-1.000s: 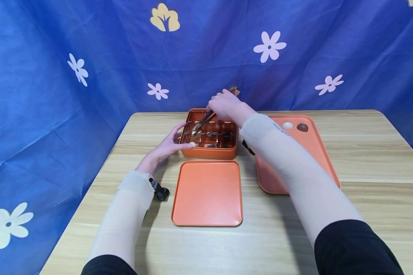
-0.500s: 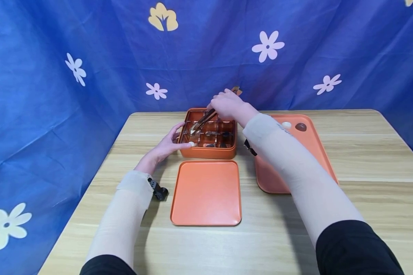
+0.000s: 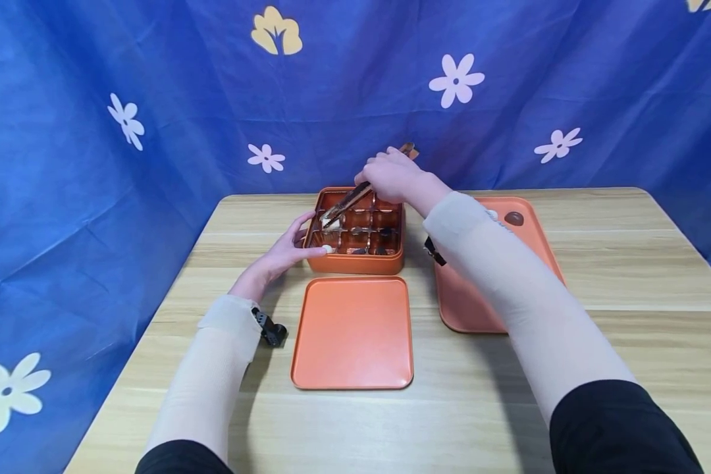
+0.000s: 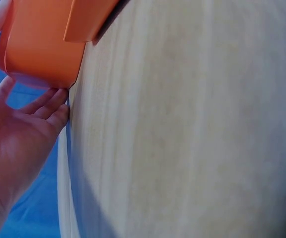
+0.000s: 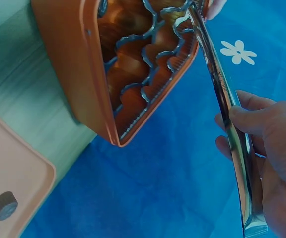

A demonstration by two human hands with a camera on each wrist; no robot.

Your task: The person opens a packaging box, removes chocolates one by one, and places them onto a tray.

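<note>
In the head view my left hand [image 3: 281, 255] rests on the left side of an orange box [image 3: 355, 264], its thumb along the front-left rim and its fingers along the side. The left wrist view shows those fingers [image 4: 46, 106] nearly straight at the box wall. My right hand [image 3: 394, 175] grips metal tongs [image 5: 222, 94] slanting down into the box's divided insert. The tong tips are right at a white piece [image 3: 332, 224] in a left compartment. Another white piece [image 3: 328, 249] lies in the front-left compartment, near my thumb. Several dark pieces [image 3: 385, 250] sit in other compartments.
A square orange lid-like tray [image 3: 352, 332] lies in front of the box. To the right, partly under my forearm, is a larger salmon tray [image 3: 468, 309] with a brown rounded piece [image 3: 514, 218] and a white piece [image 3: 493, 214]. A blue flowered curtain [image 3: 355, 85] hangs behind the table.
The tong tips have shifted slightly left and back in the compartment, and more of the white piece shows beside them. The left hand stays on the box.
</note>
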